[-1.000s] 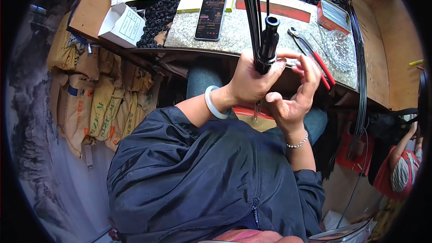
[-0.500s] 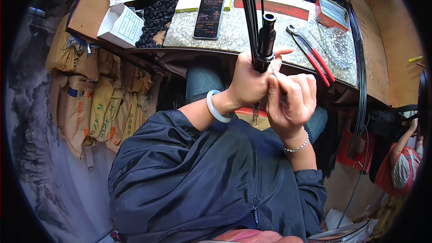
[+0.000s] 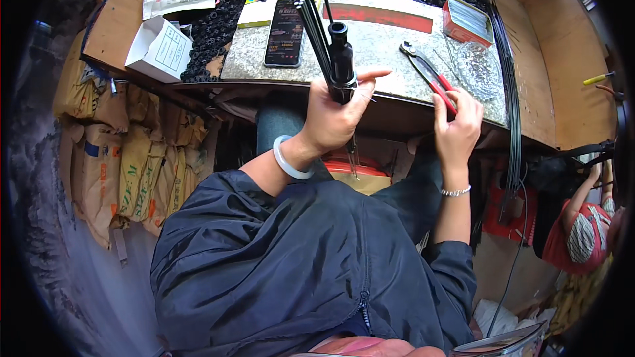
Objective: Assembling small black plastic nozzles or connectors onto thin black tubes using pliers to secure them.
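Observation:
My left hand point(image 3: 333, 116) is closed round a black cylindrical tube point(image 3: 341, 59) with a round open top end. Several thin black rods point(image 3: 315, 39) stand up beside the tube in the same grip. A thin wire crosses the tube's lower collar, and thin metal prongs point(image 3: 353, 162) hang below the fist. At the bench's near edge, my right hand point(image 3: 458, 119) has its fingers closed on the red handles of a pair of pliers point(image 3: 426, 69). Their dark jaws still lie on the bench, pointing away to the left. The handle ends are hidden under the hand.
On the speckled board point(image 3: 254, 74) lie a phone point(image 3: 284, 33), a red strip point(image 3: 377, 16), a box of thin pieces point(image 3: 467, 23) and a clear glass dish point(image 3: 477, 69). Black parts point(image 3: 238, 0) heap behind. Long rods point(image 3: 512, 106) overhang the right edge. Another person point(image 3: 585, 225) is at far right.
My right hand has left the wire beside the tube and moved right onto the pliers' handles. The left hand keeps its hold on the tube and rods. The whole view has shifted slightly.

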`<state>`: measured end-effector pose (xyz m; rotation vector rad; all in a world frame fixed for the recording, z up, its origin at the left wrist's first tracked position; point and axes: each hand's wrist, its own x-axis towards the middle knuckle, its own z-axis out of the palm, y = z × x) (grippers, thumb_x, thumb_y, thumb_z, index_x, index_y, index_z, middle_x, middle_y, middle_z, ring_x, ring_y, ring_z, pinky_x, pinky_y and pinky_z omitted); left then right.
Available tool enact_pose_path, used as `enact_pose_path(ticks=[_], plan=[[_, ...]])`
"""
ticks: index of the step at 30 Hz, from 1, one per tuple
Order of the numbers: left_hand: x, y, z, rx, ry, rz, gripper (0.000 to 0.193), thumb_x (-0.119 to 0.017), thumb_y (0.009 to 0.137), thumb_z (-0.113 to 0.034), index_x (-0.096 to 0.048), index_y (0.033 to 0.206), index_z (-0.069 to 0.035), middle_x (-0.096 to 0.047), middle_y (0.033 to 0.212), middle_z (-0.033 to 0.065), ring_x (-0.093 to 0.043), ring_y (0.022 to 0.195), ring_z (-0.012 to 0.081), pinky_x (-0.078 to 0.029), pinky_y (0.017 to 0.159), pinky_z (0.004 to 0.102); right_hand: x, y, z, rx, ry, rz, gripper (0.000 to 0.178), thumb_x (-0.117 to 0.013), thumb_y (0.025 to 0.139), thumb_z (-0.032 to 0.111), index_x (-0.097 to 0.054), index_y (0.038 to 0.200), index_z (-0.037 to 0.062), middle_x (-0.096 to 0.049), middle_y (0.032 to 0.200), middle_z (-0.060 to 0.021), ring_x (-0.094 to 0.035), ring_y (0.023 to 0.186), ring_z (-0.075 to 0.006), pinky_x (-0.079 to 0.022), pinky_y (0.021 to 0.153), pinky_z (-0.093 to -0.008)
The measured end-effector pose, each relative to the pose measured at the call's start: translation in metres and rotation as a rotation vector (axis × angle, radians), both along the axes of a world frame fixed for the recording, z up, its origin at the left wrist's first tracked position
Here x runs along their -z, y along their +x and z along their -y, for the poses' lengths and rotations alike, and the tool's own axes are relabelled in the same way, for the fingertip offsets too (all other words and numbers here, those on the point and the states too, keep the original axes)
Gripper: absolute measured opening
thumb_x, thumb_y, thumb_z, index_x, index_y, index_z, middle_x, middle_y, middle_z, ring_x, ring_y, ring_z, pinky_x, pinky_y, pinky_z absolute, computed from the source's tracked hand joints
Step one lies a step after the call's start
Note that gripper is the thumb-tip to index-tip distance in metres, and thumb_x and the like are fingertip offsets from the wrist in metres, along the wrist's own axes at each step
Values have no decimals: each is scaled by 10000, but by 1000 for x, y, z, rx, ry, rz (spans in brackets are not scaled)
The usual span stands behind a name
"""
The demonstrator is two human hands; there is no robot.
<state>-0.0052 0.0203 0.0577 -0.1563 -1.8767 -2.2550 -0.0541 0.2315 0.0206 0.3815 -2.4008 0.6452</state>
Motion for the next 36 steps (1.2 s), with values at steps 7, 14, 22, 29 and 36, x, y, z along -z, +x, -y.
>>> enact_pose_path(ticks=[7,14,22,29,36], plan=[[-5,-5,-2,-16,40,7,219,-493,903,-18,-631,1071,10,-411,498,-84,-344,393,-9,-232,373,173,24,-24,-23,23,253,62,200,-604,851,246,-568,840,50,-558,931,-99,-539,833,-292,-443,706,-383],[-2,-12,8,-91,-2,31,220,-506,896,-40,-647,1061,-1,-419,498,-93,-346,410,-18,-224,381,177,-61,52,-12,-362,-5,202,353,-745,670,66,-635,1004,35,-482,906,-102,-524,780,-200,-434,685,-282],[-2,-16,-3,-80,7,67,220,-518,893,-49,-638,1062,26,-460,541,-88,-354,440,-28,-224,395,174,-89,76,-2,-179,376,-16,404,-782,614,272,-688,982,134,-521,937,-59,-522,809,-220,-430,666,-333],[-1,-12,2,-18,31,69,248,-558,894,-80,-604,1100,50,-495,623,-85,-371,499,-34,-237,421,162,-86,81,-2,-230,441,-79,223,-712,746,182,-609,913,76,-567,954,-98,-540,760,-245,-450,634,-347],[4,-12,2,-15,84,74,259,-565,892,-89,-599,1099,63,-482,612,-85,-366,493,-32,-239,421,161,-87,86,4,-200,418,-95,241,-721,745,211,-635,924,75,-556,956,-85,-542,771,-239,-451,616,-344]])
